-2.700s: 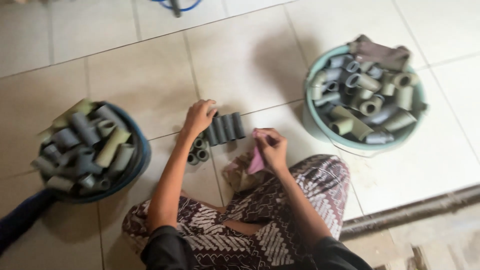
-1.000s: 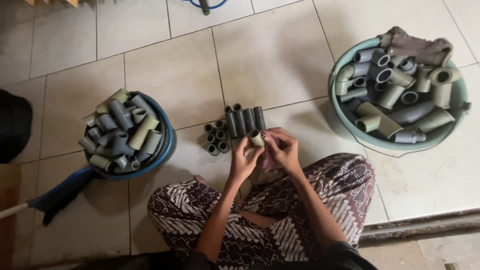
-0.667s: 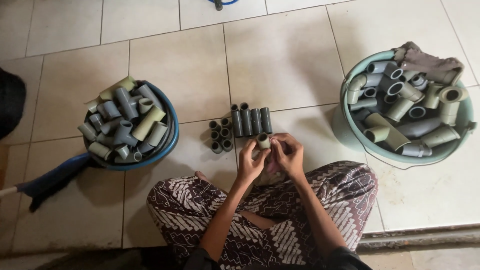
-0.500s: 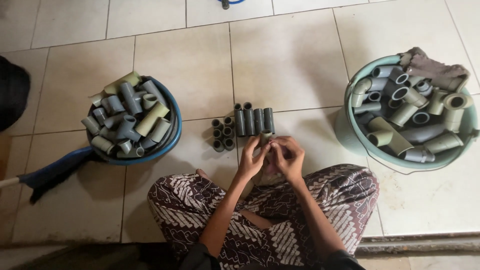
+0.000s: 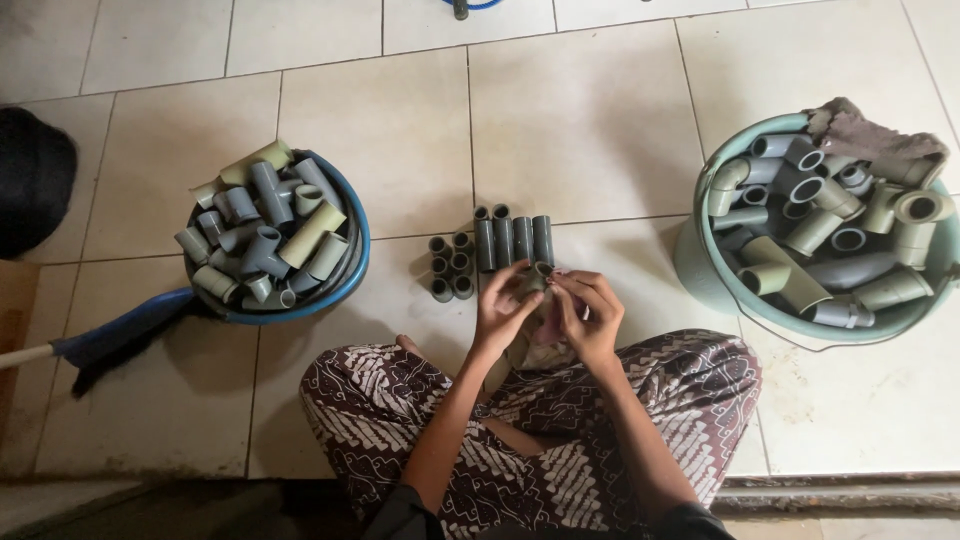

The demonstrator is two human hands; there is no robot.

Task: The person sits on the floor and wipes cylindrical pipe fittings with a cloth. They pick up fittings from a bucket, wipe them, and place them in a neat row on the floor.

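Note:
I sit cross-legged on a tiled floor. My left hand (image 5: pixel 503 310) grips a short grey pipe fitting (image 5: pixel 535 277) in front of my lap. Pressed against that fitting is my right hand (image 5: pixel 588 312), which holds a pink cloth (image 5: pixel 547 326); most of the cloth is hidden by my fingers. Just beyond my hands, a row of dark grey pipe couplings (image 5: pixel 513 241) lies side by side on the floor. To their left stands a cluster of small upright fittings (image 5: pixel 449 267).
A blue bucket (image 5: pixel 352 272) at left is heaped with grey pipe fittings. A teal basin (image 5: pixel 705 277) at right holds more fittings, with a brown rag (image 5: pixel 878 145) on its rim. A blue-headed broom (image 5: pixel 110 340) lies at lower left, a dark object (image 5: pixel 35 178) at far left.
My left hand left the couplings on the floor and came to my lap with a short fitting. Both hands now work together on it with the cloth. The view shifted slightly.

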